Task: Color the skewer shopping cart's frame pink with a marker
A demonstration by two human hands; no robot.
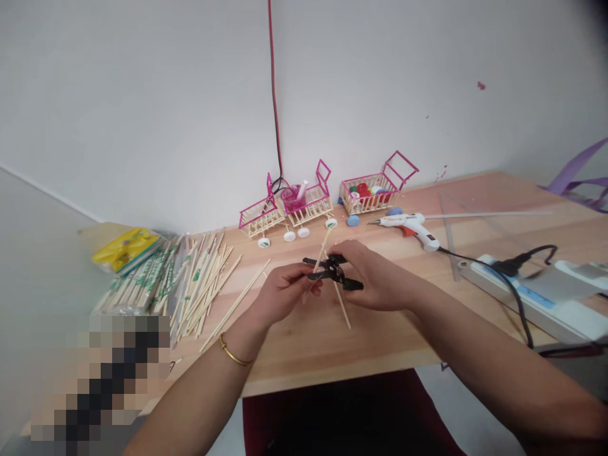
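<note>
My right hand (375,275) is closed round the handles of black spring-loaded cutting pliers (335,271), whose jaws point left. My left hand (287,292) pinches a thin wooden stick (324,244), which stands slanted across the jaws. Whether the jaws touch the stick I cannot tell. Below the pliers another wooden stick (342,307) lies on the table. Just behind the hands stand small stick-built carts with pink rims: one at the left (261,218), one in the middle (311,204) and one at the right (370,193).
Loose sticks (206,291) and bagged chopsticks (147,272) lie at the left, beside a yellow packet (126,247). At the right are a white glue gun (411,227), a clear ruler (449,237) and a white power strip (536,301) with black cords. White caps (289,236) and blue caps (353,220) sit by the carts.
</note>
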